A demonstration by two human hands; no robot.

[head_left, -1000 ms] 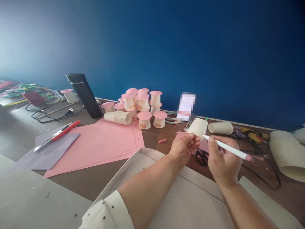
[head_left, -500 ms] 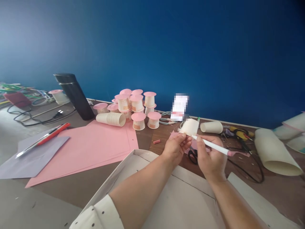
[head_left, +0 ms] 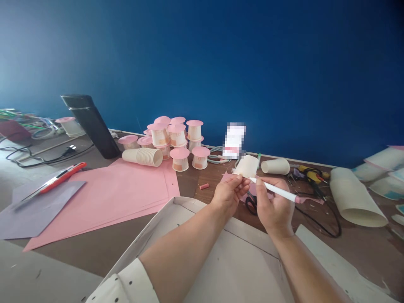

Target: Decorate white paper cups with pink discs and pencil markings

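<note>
My left hand (head_left: 229,193) pinches the rim of a white paper cup (head_left: 247,166), which is held bottom up and slightly tilted. Between the fingers of my right hand (head_left: 275,206) is a white marker pen (head_left: 277,190) with a pink end, its tip at the cup's lower edge. Below the cup lie a pair of black-handled scissors (head_left: 251,203), partly hidden by my hands, and pink paper scraps (head_left: 225,176). A small pink pen cap (head_left: 204,186) rests on the table to the left.
Upturned cups with pink paper discs (head_left: 179,154) are stacked by the wall, beside nested cups (head_left: 143,156) on pink paper (head_left: 104,198). A black bottle (head_left: 94,130), a red utility knife (head_left: 59,179), a phone (head_left: 234,141), a large paper tube (head_left: 356,198) and a white box lid (head_left: 170,206) surround my arms.
The view has shifted slightly, so everything sits a little further left. Both hands keep the same grip on the cup and the marker pen.
</note>
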